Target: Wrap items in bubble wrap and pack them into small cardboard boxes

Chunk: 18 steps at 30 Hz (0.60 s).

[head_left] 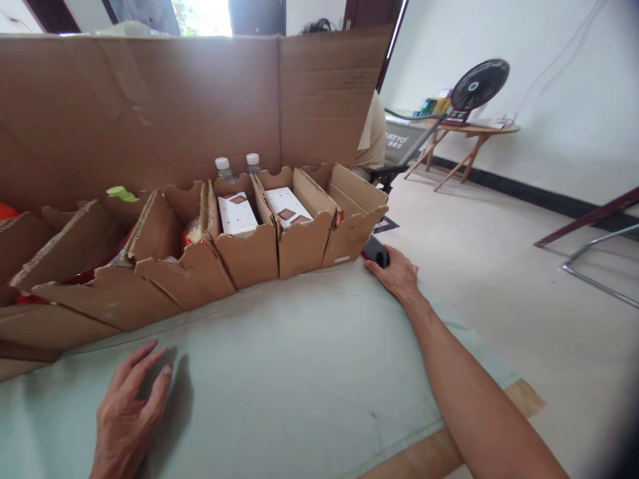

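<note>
My right hand [397, 271] is closed round a dark grey and black object [375, 253] at the table's right edge, beside the last cardboard bin [352, 229]; part of the object is hidden by the fingers. Over the pale green cloth [279, 359] at the lower left, my left hand [130, 406] has its fingers apart and nothing in them. Cardboard bins stand in a row along the cloth's far side. Two of them hold white boxes, one box [238, 214] left of the other [288, 206].
A tall cardboard panel [190, 100] rises behind the bins, with two white-capped bottles [223, 166] before it. A person's sleeve [373, 136] and a folding chair [399, 141] show beyond. Further back, a fan [480, 85] stands on a small wooden table [492, 130].
</note>
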### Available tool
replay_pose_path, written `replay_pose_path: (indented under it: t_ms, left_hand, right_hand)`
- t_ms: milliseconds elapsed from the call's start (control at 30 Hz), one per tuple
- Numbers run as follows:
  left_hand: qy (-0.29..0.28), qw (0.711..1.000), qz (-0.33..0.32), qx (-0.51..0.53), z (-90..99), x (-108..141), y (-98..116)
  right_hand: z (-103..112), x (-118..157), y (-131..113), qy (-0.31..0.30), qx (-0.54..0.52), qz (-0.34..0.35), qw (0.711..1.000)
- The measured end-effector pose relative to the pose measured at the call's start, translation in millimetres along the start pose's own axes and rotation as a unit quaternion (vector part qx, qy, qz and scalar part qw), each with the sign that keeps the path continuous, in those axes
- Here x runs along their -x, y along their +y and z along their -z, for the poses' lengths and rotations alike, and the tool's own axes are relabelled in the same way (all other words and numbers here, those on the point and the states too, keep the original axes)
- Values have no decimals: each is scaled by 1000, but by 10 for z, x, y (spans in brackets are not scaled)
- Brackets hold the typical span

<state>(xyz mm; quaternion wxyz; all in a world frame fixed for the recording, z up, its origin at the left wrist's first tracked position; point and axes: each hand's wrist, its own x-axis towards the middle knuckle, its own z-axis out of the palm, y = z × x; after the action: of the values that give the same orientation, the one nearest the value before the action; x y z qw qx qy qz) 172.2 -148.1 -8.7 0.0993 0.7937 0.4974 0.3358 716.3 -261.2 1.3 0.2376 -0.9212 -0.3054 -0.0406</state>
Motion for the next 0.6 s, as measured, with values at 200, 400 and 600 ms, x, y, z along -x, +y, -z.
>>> replay_pose_path:
  t_ms: [200, 400, 600]
  left_hand:
    - [11, 1000, 11, -2, 2, -16, -8]
    - [-24, 999, 38, 17, -3, -2, -37]
    - [-13, 999, 37, 27, -30, 10, -27]
  right_hand:
    - [-29, -27, 35, 7, 0, 15, 1000]
    - [-34, 6, 33, 23, -4, 8, 1000]
    - [109, 53, -140, 70, -35, 9, 997]
